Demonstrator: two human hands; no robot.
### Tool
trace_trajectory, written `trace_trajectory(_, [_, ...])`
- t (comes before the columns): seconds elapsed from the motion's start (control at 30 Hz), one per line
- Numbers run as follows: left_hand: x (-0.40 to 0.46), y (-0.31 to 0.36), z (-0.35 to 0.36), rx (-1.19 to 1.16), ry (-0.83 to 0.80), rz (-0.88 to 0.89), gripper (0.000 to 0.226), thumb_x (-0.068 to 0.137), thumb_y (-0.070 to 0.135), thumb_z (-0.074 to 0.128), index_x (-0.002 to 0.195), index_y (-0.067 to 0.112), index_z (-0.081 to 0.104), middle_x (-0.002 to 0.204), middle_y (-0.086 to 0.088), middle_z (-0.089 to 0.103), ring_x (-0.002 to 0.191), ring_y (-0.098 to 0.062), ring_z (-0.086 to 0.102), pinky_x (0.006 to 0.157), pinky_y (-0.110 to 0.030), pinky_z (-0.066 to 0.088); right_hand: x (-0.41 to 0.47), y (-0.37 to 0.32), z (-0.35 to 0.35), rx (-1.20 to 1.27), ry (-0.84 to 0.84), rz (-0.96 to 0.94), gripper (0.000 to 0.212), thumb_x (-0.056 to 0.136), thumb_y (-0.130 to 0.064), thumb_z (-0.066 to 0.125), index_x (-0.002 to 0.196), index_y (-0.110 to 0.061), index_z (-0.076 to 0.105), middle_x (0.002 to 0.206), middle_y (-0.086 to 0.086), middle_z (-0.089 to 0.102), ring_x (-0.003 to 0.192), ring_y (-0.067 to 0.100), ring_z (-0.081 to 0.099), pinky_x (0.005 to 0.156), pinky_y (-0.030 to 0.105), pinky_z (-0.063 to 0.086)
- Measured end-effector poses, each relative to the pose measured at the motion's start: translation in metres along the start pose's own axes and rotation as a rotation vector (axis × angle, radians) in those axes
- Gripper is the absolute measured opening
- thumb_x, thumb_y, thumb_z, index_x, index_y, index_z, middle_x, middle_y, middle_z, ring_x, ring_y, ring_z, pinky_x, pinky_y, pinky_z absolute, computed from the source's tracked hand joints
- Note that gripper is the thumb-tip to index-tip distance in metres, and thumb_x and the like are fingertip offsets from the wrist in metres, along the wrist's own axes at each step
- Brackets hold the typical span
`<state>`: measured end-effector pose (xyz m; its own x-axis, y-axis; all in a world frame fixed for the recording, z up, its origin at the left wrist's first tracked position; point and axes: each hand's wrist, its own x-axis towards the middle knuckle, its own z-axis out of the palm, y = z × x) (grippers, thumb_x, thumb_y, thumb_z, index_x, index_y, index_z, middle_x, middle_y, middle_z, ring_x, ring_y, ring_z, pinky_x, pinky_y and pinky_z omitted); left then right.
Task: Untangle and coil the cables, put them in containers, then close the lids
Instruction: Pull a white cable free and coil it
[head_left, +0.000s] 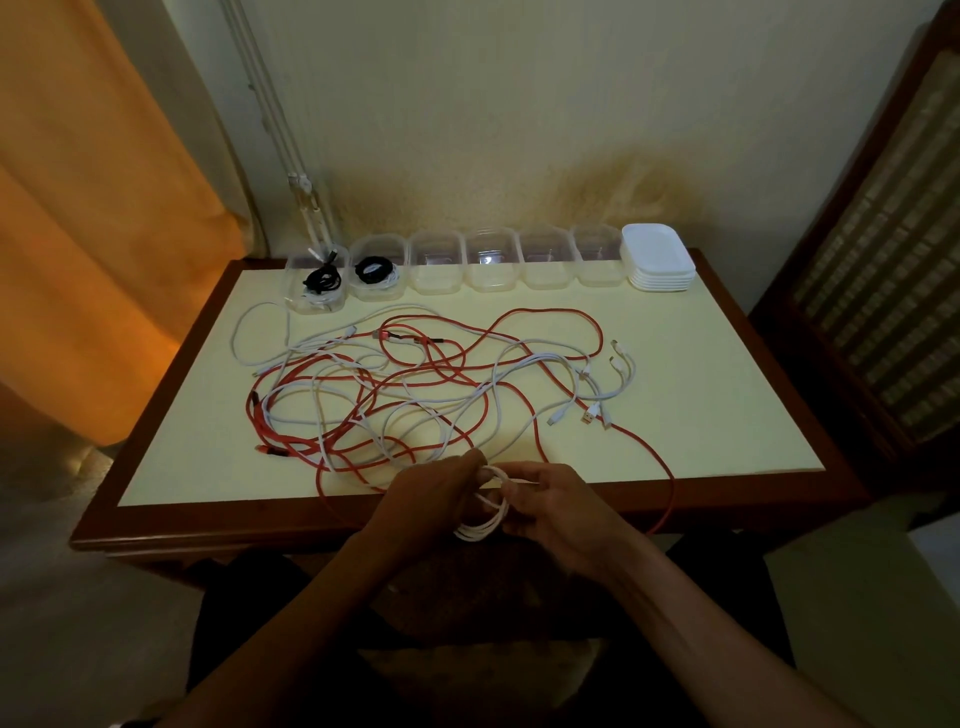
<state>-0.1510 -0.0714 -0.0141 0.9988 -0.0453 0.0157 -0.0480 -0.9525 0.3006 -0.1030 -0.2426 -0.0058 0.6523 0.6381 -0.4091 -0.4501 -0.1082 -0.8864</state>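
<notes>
Fingers of my left hand (439, 488) and right hand (545, 501) are gripping a white cable coil (485, 512), still needing an empty container (435, 262) next

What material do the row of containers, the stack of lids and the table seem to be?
Containers: clear plastic, probably; the wall shows through. Stack of lids: opaque white plastic, seemingly. Table: dark, glossy wood rim around a pale matt top, perhaps laminate.
</notes>
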Motion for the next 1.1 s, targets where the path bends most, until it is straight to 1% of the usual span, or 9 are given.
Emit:
trace_trajectory(0.1, [0.002, -0.006, 0.001, -0.081, 0.067, -0.065, 0.03, 0.098, 0.04, 0.049, 0.117, 0.017, 0.053, 0.104, 0.001, 0.06, 0.091, -0.015, 0.058, 0.073, -0.028, 0.048, 0.002, 0.006, 0.003, 0.045, 0.001, -0.006, 0.029, 0.099, -0.001, 0.05, 0.124, -0.007, 0.062, 0.115, 0.018, 0.07, 0.114, 0.037, 0.063, 0.098, 0.048, 0.05])
trace_trajectory(0.2, [0.0, -0.01, 0.001, 0.001, 0.204, -0.182, 0.046, 0.088, 0.059, 0.055, 0.1, 0.015, 0.054, 0.088, 0.001, 0.051, 0.073, -0.013, 0.049, 0.058, -0.025, 0.04, 0.002, 0.01, 0.005, 0.068, 0.026, -0.045, 0.03, 0.097, -0.001, 0.053, 0.125, -0.005, 0.062, 0.114, 0.019, 0.071, 0.113, 0.037, 0.064, 0.103, 0.051, 0.046])
trace_trajectory(0.3, [0.002, -0.006, 0.0, 0.182, 0.086, -0.257, 0.047, 0.094, 0.061, 0.042, 0.084, 0.018, 0.058, 0.07, 0.003, 0.051, 0.063, -0.011, 0.051, 0.058, -0.023, 0.039, 0.002, 0.01, 0.009, 0.059, 0.071, -0.068, 0.03, 0.096, -0.001, 0.054, 0.123, -0.007, 0.064, 0.109, 0.013, 0.074, 0.107, 0.029, 0.069, 0.097, 0.043, 0.05])
trace_trajectory(0.43, [0.007, -0.006, -0.001, -0.269, 0.004, -0.421, 0.055, 0.092, 0.056, 0.054, 0.061, 0.01, 0.065, 0.056, -0.004, 0.06, 0.047, -0.012, 0.053, 0.048, -0.018, 0.038, 0.006, 0.014, 0.015, -0.055, 0.141, -0.099, 0.035, 0.093, -0.001, 0.061, 0.127, -0.01, 0.063, 0.109, 0.005, 0.075, 0.103, 0.02, 0.071, 0.096, 0.04, 0.054])
trace_trajectory(0.53, [0.004, -0.009, -0.007, -0.658, -0.198, -0.549, 0.046, 0.09, 0.048, 0.061, 0.077, 0.006, 0.075, 0.065, -0.005, 0.07, 0.048, -0.01, 0.056, 0.046, -0.016, 0.039, 0.007, 0.017, 0.016, -0.115, 0.189, -0.108, 0.041, 0.091, -0.002, 0.065, 0.131, -0.011, 0.061, 0.111, 0.004, 0.074, 0.103, 0.018, 0.071, 0.096, 0.041, 0.055])
trace_trajectory(0.63, [0.002, -0.009, -0.011, -0.817, -0.287, -0.553, 0.027, 0.093, 0.033, 0.063, 0.09, 0.01, 0.076, 0.078, -0.004, 0.073, 0.059, -0.016, 0.062, 0.054, -0.019, 0.045, 0.006, 0.018, 0.019, -0.115, 0.2, -0.129, 0.035, 0.092, -0.002, 0.063, 0.124, -0.013, 0.065, 0.107, 0.002, 0.076, 0.101, 0.016, 0.071, 0.091, 0.035, 0.057])
trace_trajectory(0.73, [-0.001, -0.006, -0.011, -0.889, -0.277, -0.539, 0.019, 0.096, 0.025, 0.058, 0.094, 0.013, 0.072, 0.083, -0.002, 0.071, 0.067, -0.009, 0.062, 0.054, -0.016, 0.046, 0.006, 0.019, 0.025, -0.028, 0.257, -0.109, 0.027, 0.09, -0.004, 0.066, 0.115, -0.013, 0.069, 0.102, 0.001, 0.077, 0.096, 0.015, 0.073, 0.086, 0.032, 0.058])
trace_trajectory(0.83, [-0.004, -0.003, -0.007, -0.963, -0.228, -0.542, 0.014, 0.096, 0.021, 0.058, 0.092, 0.016, 0.071, 0.091, -0.004, 0.072, 0.08, -0.01, 0.067, 0.061, -0.016, 0.052, 0.008, 0.023, 0.03, 0.053, 0.342, -0.067, 0.019, 0.088, -0.001, 0.067, 0.104, -0.01, 0.073, 0.095, 0.002, 0.077, 0.092, 0.017, 0.073, 0.088, 0.037, 0.059])
trace_trajectory(1.1, [-0.017, -0.001, 0.004, -1.082, -0.072, -0.421, 0.02, 0.095, 0.023, 0.059, 0.092, 0.012, 0.075, 0.084, 0.002, 0.073, 0.078, -0.006, 0.068, 0.067, -0.017, 0.051, 0.017, 0.023, 0.027, 0.233, 0.47, 0.032, 0.015, 0.084, 0.003, 0.069, 0.098, 0.002, 0.074, 0.095, 0.014, 0.075, 0.094, 0.025, 0.072, 0.082, 0.039, 0.061])
